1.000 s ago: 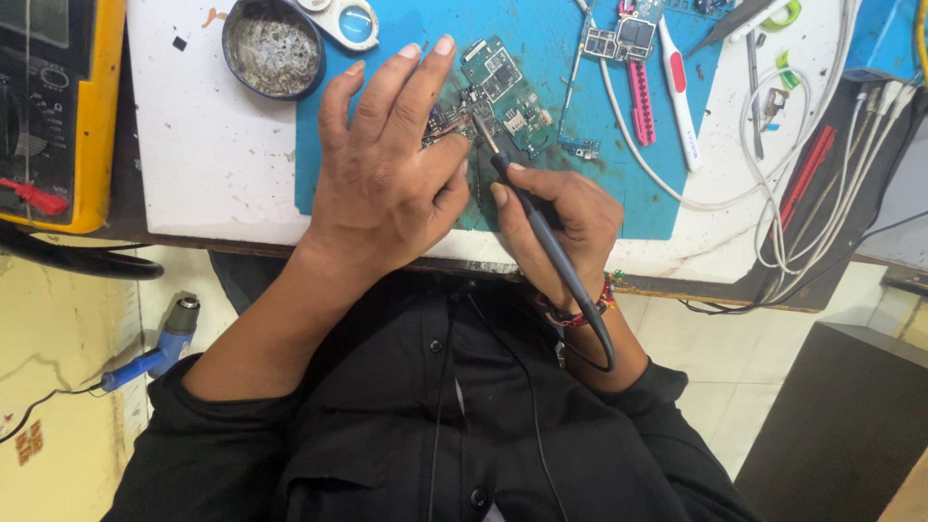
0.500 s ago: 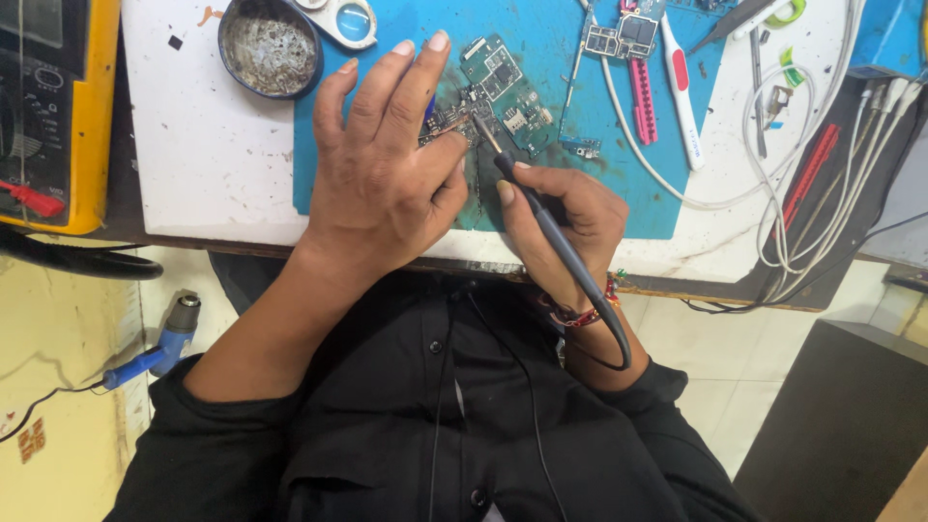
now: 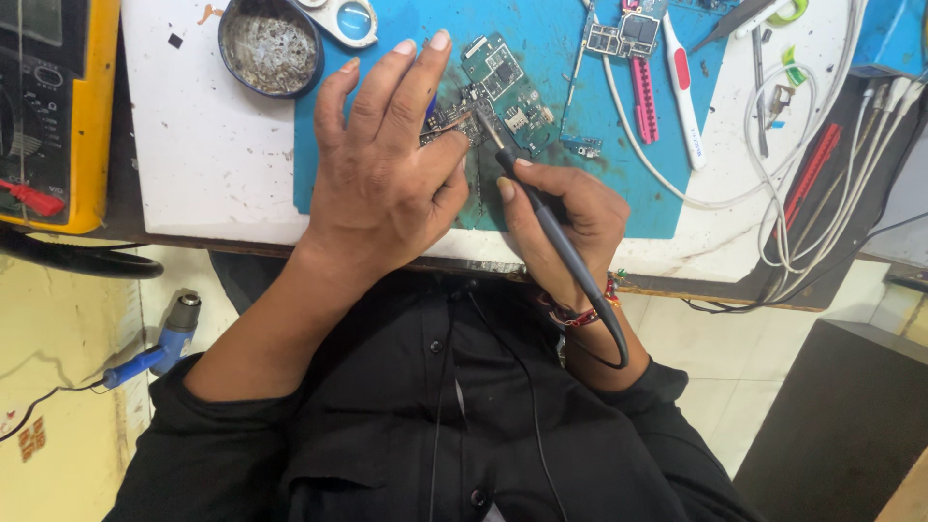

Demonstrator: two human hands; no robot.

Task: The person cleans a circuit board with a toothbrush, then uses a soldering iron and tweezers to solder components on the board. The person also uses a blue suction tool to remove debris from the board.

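Observation:
A green circuit board [image 3: 503, 82] lies on the blue work mat [image 3: 628, 174]. My left hand [image 3: 382, 174] rests flat on the mat, fingers spread, pressing down the board's left part. My right hand [image 3: 570, 217] is closed around a black soldering iron [image 3: 541, 213] like a pen. The iron's tip touches the board close to my left fingertips. Its black cord loops back past my right wrist.
A round tin of solder residue [image 3: 271, 43] and a magnifier [image 3: 353, 17] sit at the mat's upper left. A yellow multimeter [image 3: 58, 116] stands far left. Another small board [image 3: 623, 34], pink tools [image 3: 646, 97], tweezers and white cables [image 3: 802, 164] lie right.
The iron's tip has shifted only slightly on the board. Both hands stay where they were.

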